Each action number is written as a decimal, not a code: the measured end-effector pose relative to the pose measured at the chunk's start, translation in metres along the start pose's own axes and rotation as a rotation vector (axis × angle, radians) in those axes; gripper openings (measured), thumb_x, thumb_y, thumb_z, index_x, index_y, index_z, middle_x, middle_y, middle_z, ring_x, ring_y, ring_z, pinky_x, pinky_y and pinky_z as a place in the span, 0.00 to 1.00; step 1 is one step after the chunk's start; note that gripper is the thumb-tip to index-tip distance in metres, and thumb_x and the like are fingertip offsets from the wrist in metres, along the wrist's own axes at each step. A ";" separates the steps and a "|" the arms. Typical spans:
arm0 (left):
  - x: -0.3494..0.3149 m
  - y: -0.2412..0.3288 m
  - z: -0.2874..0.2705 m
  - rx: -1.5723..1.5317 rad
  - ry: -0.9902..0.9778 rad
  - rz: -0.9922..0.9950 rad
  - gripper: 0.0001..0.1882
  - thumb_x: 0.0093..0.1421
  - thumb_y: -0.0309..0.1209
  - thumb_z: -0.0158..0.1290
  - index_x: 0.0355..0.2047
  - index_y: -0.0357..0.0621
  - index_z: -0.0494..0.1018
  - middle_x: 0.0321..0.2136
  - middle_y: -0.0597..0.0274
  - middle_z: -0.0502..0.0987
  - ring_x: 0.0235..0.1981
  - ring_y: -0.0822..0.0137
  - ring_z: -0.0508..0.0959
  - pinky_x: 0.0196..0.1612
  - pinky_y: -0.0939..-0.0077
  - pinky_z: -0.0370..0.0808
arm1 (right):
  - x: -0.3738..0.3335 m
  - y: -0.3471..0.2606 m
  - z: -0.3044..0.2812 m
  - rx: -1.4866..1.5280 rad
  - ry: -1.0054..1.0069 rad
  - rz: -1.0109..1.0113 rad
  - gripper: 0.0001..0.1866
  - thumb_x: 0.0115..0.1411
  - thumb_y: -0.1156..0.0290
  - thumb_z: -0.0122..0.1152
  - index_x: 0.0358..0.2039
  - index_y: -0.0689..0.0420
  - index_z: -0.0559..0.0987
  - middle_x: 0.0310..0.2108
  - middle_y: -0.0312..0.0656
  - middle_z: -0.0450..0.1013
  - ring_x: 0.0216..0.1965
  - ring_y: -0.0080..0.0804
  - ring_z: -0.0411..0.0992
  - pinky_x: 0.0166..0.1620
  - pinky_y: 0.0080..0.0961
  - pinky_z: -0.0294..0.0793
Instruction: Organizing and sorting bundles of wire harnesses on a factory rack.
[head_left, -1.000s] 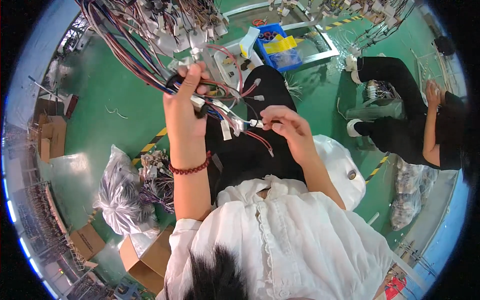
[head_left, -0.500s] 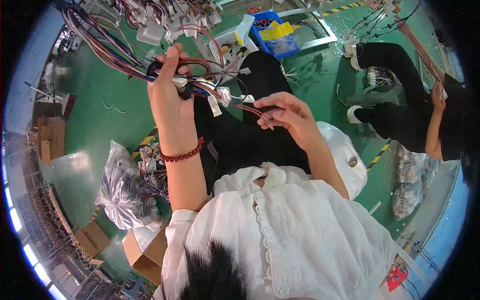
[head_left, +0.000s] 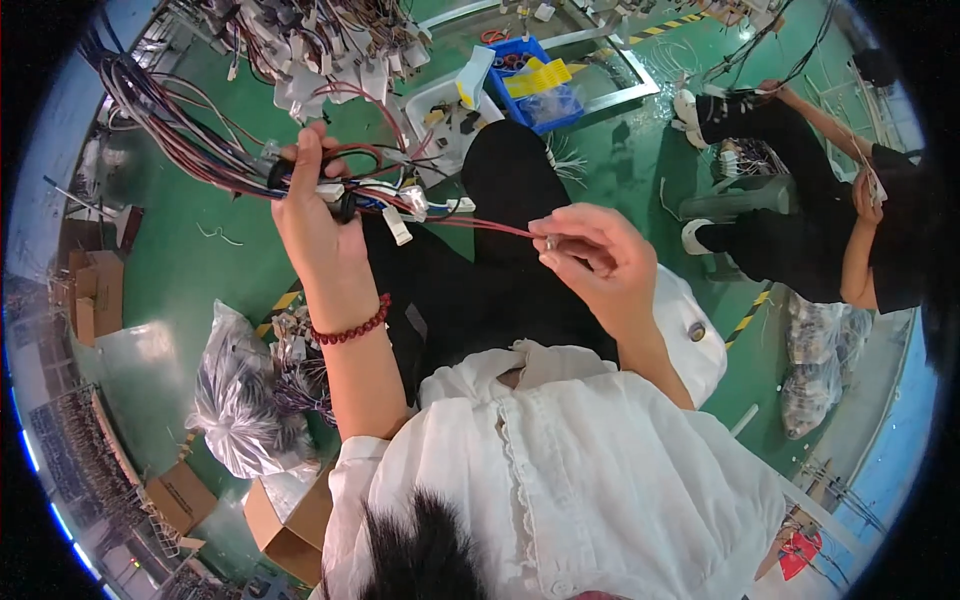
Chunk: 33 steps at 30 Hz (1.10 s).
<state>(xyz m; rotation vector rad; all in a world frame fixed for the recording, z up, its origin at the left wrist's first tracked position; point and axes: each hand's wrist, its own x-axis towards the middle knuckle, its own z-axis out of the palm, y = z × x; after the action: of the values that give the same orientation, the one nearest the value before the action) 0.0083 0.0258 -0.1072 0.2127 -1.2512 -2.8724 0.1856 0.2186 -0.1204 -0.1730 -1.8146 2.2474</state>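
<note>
A thick wire harness [head_left: 178, 140] of red, white, blue and black wires runs in from the upper left. My left hand [head_left: 318, 205] is closed around it, next to a black ring-shaped part. Past that hand its loose ends fan out, with white connectors and a white tag [head_left: 397, 226]. My right hand [head_left: 605, 258] pinches the end of a pair of red wires [head_left: 488, 226], stretched nearly straight between both hands. A small pale connector [head_left: 551, 242] shows at its fingertips, partly hidden.
More harnesses with white connectors [head_left: 310, 50] hang at the top. Beyond my knee stand a white tray [head_left: 412, 108] and a blue bin [head_left: 575, 108] with small parts. At right sits another person [head_left: 800, 220]. Plastic bags [head_left: 235, 400] and cardboard boxes [head_left: 290, 520] lie at left.
My right hand has moved right and closed its fingers on the red wires' end, which now run taut. My left hand and the harness have shifted slightly left and down.
</note>
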 end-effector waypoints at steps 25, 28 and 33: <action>-0.036 -0.006 0.026 0.416 -0.317 -0.098 0.12 0.49 0.23 0.62 0.31 0.41 0.69 0.28 0.61 0.78 0.23 0.76 0.74 0.24 0.85 0.67 | 0.040 -0.022 0.031 -0.135 0.013 -0.405 0.15 0.54 0.87 0.55 0.43 0.66 0.71 0.42 0.47 0.74 0.44 0.31 0.73 0.47 0.22 0.73; -0.042 -0.003 0.030 0.516 -0.407 -0.107 0.12 0.47 0.25 0.64 0.32 0.39 0.75 0.28 0.63 0.80 0.25 0.79 0.74 0.26 0.86 0.68 | 0.059 -0.025 0.043 -0.154 -0.027 -0.431 0.14 0.54 0.87 0.55 0.42 0.68 0.70 0.41 0.51 0.73 0.43 0.33 0.74 0.47 0.25 0.74; -0.038 -0.005 0.027 0.635 -0.514 -0.160 0.14 0.46 0.26 0.65 0.34 0.38 0.77 0.26 0.67 0.79 0.23 0.80 0.73 0.27 0.85 0.69 | 0.073 -0.022 0.051 -0.225 -0.076 -0.468 0.12 0.56 0.86 0.54 0.42 0.69 0.70 0.40 0.50 0.74 0.42 0.32 0.74 0.47 0.24 0.73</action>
<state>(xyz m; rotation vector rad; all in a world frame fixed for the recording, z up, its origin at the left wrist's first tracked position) 0.0433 0.0507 -0.0883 -0.4864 -2.3033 -2.6248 0.1052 0.1937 -0.0833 0.2747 -1.9023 1.7500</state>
